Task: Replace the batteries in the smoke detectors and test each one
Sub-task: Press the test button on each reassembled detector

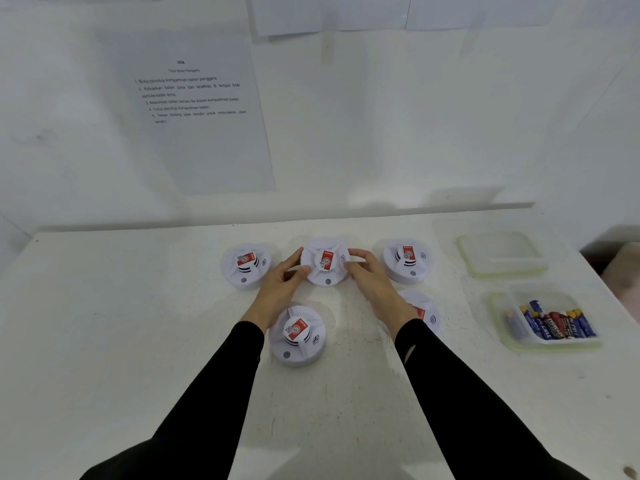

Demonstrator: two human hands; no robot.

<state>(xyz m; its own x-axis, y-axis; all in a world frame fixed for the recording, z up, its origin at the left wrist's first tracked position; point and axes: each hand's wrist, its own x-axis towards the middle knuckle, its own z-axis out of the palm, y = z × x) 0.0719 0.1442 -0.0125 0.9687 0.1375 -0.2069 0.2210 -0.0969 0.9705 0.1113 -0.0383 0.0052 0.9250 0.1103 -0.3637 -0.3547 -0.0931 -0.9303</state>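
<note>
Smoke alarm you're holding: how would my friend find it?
Find the white table below the wall notice. It's the smoke alarm in the middle of the back row of three. Only it is held by the left hand and right hand.

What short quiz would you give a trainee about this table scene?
1. True or false: the batteries lie loose on the table.
2. Which one do the left hand and the right hand grip? A) back left B) back middle detector C) front left
3. How many smoke detectors are in view in all?

Key: 1 false, they lie in a clear container; 2 B; 3 five.
</note>
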